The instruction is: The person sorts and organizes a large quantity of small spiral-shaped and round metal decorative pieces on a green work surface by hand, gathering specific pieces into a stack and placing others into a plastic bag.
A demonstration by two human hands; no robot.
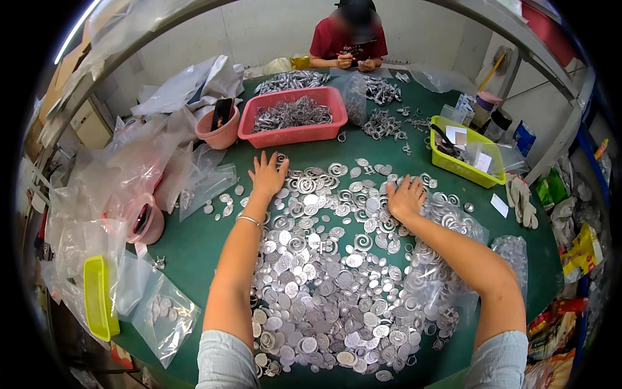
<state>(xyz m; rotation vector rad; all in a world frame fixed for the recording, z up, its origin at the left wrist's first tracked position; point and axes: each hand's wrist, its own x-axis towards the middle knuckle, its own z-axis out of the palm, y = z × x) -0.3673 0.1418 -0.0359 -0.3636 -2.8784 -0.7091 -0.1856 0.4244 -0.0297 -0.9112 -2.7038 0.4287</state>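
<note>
A broad heap of silver metal pendants (324,298), some oval and some spiral, covers the middle of the green table. At the heap's far left edge my left hand (267,176) lies with its fingers spread, next to a few spiral pieces. My right hand (407,198) rests palm down on the pendants toward the far right, fingers stretched out. Under my right forearm lies a clear plastic bag (453,227) of spiral pendants. What is beneath each palm is hidden.
Beyond the heap stands a pink tray (291,135) of metal parts. A yellow-green basket (468,155) with tools is at the right, near work gloves (521,201). Plastic bags (110,194) crowd the left. Across the table a person (350,42) handles small items.
</note>
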